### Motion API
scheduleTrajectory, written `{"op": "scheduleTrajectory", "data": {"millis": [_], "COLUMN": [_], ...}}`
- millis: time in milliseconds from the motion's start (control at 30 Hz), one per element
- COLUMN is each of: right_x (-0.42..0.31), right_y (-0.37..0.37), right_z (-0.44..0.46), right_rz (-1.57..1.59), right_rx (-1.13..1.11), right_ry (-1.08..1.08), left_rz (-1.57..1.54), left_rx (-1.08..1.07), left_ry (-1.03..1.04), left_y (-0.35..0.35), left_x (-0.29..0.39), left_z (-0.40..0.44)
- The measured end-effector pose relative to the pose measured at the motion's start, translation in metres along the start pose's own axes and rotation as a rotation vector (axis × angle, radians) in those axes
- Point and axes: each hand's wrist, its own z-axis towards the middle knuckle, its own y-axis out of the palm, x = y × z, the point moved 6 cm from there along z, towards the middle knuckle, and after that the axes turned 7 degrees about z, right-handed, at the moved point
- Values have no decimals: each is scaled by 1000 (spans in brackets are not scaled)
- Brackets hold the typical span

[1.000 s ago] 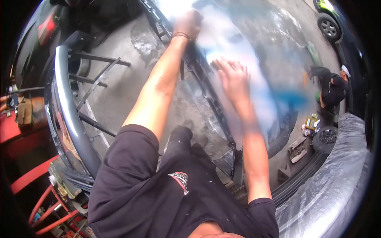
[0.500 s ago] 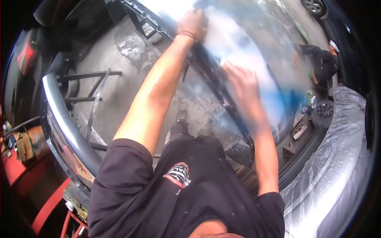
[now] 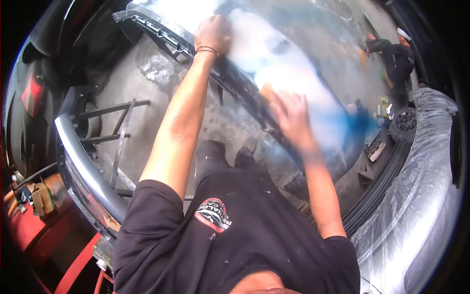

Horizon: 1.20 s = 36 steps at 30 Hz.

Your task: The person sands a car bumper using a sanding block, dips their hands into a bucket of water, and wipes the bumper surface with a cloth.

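A long panel [image 3: 293, 68] with a glossy, whitish and blue blurred surface runs diagonally across the upper middle. My left hand [image 3: 213, 35], with thin bands at the wrist, is curled closed at the panel's near edge; what its fingers hold, if anything, is hidden. Lower down and to the right, my right hand [image 3: 293, 115] lies over the panel's surface, blurred. A small tan block [image 3: 266, 92] shows at its fingertips, between the thumb side and the panel. Along the near side of the panel runs a dark edge strip [image 3: 240, 88] with holes and clips.
Left, a grey bumper-like part [image 3: 88, 161] rests by a metal frame [image 3: 117, 132]. A dark car [image 3: 34, 98] stands behind it. At right are a crouching person [image 3: 397, 61], a wheel [image 3: 405, 121] and plastic sheeting [image 3: 411, 196]. A cardboard box [image 3: 43, 198] sits on a red surface.
The view has shifted. My left hand sits further left and slightly lower in view, still closed. My right hand has moved down, and the tan block now shows clearly at its fingers.
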Motion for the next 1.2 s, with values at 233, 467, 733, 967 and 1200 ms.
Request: {"op": "scheduleTrajectory", "data": {"millis": [233, 467, 733, 967, 1200], "right_x": [23, 34, 9, 30, 3], "right_y": [15, -1, -22, 1, -86], "right_z": [35, 27, -7, 25, -100], "right_rz": [-30, -74, -9, -75, 24], "right_rx": [50, -13, -81, -10, -85], "right_ry": [184, 266, 245, 213, 344], "left_rz": [68, -2, 39, 74, 76], "left_rx": [-95, -39, -14, 103, 124], "left_ry": [31, 19, 36, 136, 156], "left_y": [11, 0, -3, -14, 0], "left_x": [-6, -3, -2, 6, 1], "left_z": [0, -1, 3, -7, -1]}}
